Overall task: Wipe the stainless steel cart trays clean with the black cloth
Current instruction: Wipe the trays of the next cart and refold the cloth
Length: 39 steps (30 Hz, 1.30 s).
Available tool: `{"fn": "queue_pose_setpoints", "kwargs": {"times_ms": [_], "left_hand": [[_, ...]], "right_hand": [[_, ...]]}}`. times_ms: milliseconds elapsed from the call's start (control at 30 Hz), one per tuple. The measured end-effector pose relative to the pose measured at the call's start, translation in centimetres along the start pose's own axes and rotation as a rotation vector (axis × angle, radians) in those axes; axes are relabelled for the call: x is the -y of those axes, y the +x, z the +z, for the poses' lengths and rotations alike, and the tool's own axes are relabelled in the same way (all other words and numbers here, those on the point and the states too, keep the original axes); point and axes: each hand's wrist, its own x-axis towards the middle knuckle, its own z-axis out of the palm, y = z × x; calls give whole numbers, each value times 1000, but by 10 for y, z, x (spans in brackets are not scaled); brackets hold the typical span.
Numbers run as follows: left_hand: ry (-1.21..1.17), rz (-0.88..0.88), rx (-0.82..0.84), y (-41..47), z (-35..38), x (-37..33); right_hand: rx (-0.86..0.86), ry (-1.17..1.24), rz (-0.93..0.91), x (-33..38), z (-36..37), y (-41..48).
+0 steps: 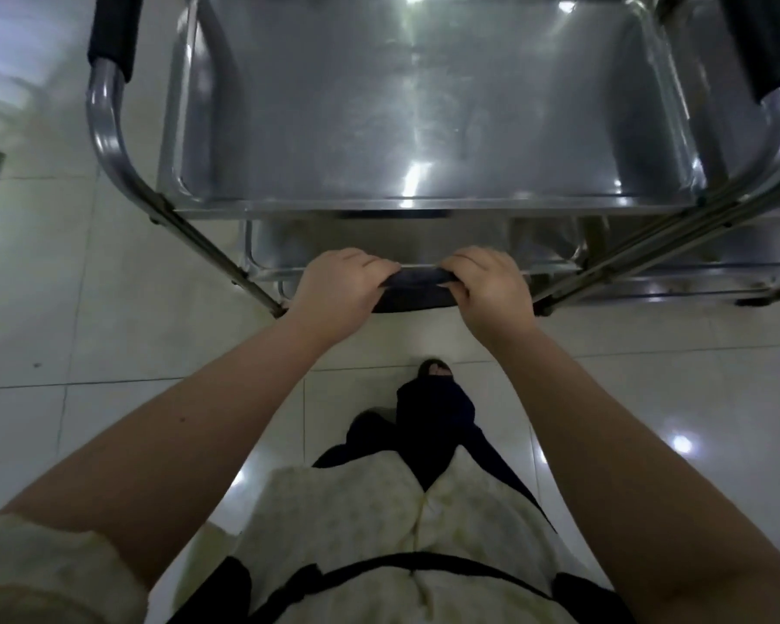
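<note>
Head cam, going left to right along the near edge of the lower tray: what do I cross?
Left cart leg → left hand → black cloth stretched between both hands → right hand → right cart leg.

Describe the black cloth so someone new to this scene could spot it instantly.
Start at the steel cart and drop past its top tray to the lower tray's near rim. The black cloth hangs over it, gripped by the left hand and right hand, the only dark, soft thing among shiny metal.
</note>
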Motion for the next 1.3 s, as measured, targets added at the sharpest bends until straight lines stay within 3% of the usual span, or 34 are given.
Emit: {"fn": "queue_pose_setpoints", "kwargs": {"times_ms": [300,600,733,833,967,1033,1200,1300], "left_hand": [[-63,-105,167,-20,37,-16],[-169,-379,438,24,112,-29],[-209,-447,465,45,149,-37],[-235,-508,425,58,179,-38],[-254,-547,377,77,220,-27],[-265,-519,282,94,235,-15],[-292,-488,-136,146,259,13],[-313,-446,-171,149,308,30]], "right_hand": [[145,56,180,-7,28,-49],[235,80,288,-87,54,-67],[254,107,317,-126,68,-74],[331,144,403,-156,86,-76],[310,148,386,-197,113,-64],[237,125,362,-219,121,-44],[-115,160,320,-266,129,11],[-145,109,226,-297,167,8]]}}
